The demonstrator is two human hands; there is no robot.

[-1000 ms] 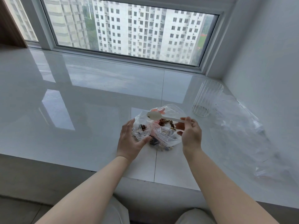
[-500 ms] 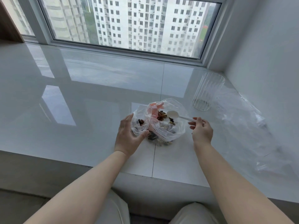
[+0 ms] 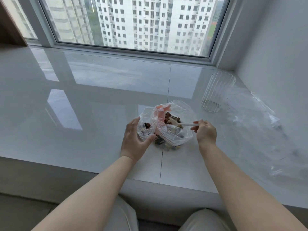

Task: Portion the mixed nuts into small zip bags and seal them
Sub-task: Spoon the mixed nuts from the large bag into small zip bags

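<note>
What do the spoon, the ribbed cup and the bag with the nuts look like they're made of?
Spoon: probably white plastic, thin and matte.
Ribbed cup: clear, vertically fluted; glass or acrylic, cannot tell which.
Nut bag: thin clear plastic film, crinkled and glossy, nuts visible through it.

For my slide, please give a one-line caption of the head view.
Left hand holds a small zip bag while right hand dips a white spoon into the mixed nuts.

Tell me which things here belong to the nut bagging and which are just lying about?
In use:
- small clear zip bag, held by left hand
- large clear plastic bag of mixed nuts
- white plastic spoon, pinched by right hand

Lying about:
- ribbed clear glass
- crumpled clear plastic sheet
</note>
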